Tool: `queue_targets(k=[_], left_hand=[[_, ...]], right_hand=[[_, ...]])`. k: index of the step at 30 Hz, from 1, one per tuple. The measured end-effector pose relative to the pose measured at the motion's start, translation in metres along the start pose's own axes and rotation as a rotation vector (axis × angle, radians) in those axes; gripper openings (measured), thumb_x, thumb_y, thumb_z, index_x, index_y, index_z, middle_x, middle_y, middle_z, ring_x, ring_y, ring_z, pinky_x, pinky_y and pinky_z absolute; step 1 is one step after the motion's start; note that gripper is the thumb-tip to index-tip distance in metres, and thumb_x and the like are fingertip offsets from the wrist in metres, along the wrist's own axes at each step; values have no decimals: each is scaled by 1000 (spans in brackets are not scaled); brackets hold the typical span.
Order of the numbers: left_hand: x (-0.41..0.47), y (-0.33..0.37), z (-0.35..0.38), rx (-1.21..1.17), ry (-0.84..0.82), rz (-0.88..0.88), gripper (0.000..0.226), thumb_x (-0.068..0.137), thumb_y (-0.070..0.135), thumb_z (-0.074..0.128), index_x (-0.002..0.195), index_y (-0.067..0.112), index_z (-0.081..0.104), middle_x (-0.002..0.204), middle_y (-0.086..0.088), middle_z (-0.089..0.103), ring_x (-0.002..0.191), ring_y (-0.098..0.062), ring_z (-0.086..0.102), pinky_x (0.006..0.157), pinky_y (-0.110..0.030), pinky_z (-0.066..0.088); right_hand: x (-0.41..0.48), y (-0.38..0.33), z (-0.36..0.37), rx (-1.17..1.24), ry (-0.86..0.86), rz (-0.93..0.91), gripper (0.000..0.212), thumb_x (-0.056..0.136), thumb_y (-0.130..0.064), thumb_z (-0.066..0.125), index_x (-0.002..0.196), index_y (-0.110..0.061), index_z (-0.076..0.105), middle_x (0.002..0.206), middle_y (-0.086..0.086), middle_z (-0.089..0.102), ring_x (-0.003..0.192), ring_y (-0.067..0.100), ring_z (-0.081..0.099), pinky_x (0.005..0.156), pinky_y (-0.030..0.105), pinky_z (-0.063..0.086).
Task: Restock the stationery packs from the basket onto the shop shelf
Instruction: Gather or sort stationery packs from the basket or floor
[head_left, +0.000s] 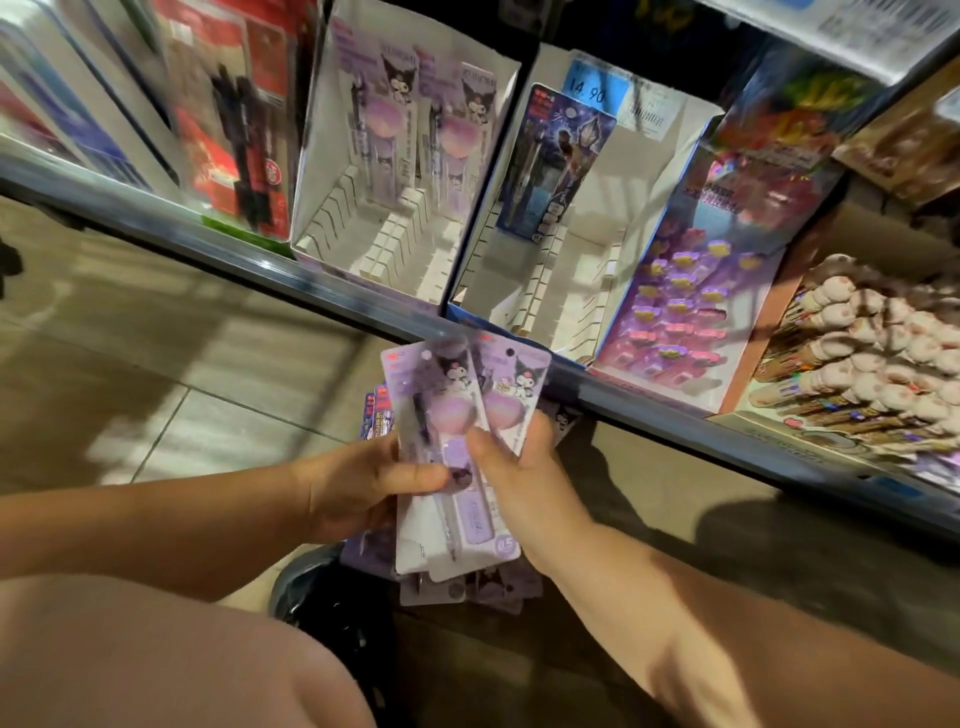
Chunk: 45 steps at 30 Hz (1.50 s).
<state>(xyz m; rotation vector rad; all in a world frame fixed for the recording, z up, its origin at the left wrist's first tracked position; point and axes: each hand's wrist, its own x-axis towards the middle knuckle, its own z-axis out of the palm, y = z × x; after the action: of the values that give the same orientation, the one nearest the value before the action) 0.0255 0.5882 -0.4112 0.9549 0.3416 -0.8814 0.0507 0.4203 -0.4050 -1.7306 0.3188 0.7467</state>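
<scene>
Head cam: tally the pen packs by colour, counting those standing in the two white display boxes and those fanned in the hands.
Purple: 4 (boxed purple packs, 2 in the left box; held purple packs, 2, gripped by left hand and right hand)
Blue: 1 (blue pack, in the right box)
Total: 5
More may hide behind the held ones.

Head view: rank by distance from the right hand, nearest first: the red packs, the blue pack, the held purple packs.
1. Held purple packs, gripped by the right hand.
2. Blue pack, upright in box ahead.
3. Red packs, far left on shelf.
</scene>
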Motion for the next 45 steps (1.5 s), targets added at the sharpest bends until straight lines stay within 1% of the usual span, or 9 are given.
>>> queue_targets(k=[3,6,12,17,22,27,32,37,45], left_hand=[[1,-2,-4,-4,59,-2,37,55,8,83,91,7,75,96,-14,74,83,-24,73,65,-28,57],[0,-2,-11,-17,85,21,63,34,23,96,91,5,77,99,-20,72,85,-29,72,67,-31,58],[-1,-4,-35,47,273,27,80,10,34,97,84,11,79,94,-13,75,78,-23,73,63,-28,58],[-5,-7,-48,97,290,-29,80,44,23,92,119,9,67,117,-15,69,111,-34,64,102,-50,46],[-9,-6,-51,108,213,-67,63,53,12,87,114,12,70,115,-15,70,104,-30,68,78,-32,58],[-6,-4,-54,100,219,-90,58,52,10,85,109,10,72,114,-16,70,102,-31,69,74,-29,57],[-1,0,-52,125,216,-91,38,64,-7,77,99,8,74,107,-16,72,93,-27,72,68,-26,57],[4,-6,-57,153,201,-129,65,50,10,83,113,2,69,114,-19,69,104,-35,67,84,-35,58],[12,-5,-50,238,230,-135,62,44,16,89,101,-2,70,106,-22,70,96,-31,66,87,-36,50]], right_hand=[[-3,-2,9,-214,-26,-6,45,96,-50,40,135,-30,34,131,-2,43,125,18,42,101,33,35],[-2,5,10,-448,-100,4,52,97,-56,26,142,-31,32,144,-2,28,134,18,30,104,27,24],[25,32,-22,-517,200,184,45,95,-46,48,130,-18,48,131,9,47,112,23,49,95,29,39],[70,51,-44,-467,352,466,59,92,-43,56,131,-2,43,130,15,53,113,30,56,79,27,41],[90,63,-40,-497,346,578,67,89,-54,55,130,-1,48,122,16,61,88,22,61,46,20,33],[103,75,-38,-421,294,553,52,88,-48,59,111,-2,57,111,14,63,91,22,58,76,31,48],[86,74,-44,16,321,555,26,89,-30,66,94,-5,60,74,8,59,64,20,56,70,33,48],[53,79,-51,323,280,554,14,93,-19,61,107,-15,59,95,7,68,75,14,64,60,24,47],[4,77,-76,334,225,467,20,97,-10,53,114,-18,59,98,4,74,99,24,68,79,39,52]])
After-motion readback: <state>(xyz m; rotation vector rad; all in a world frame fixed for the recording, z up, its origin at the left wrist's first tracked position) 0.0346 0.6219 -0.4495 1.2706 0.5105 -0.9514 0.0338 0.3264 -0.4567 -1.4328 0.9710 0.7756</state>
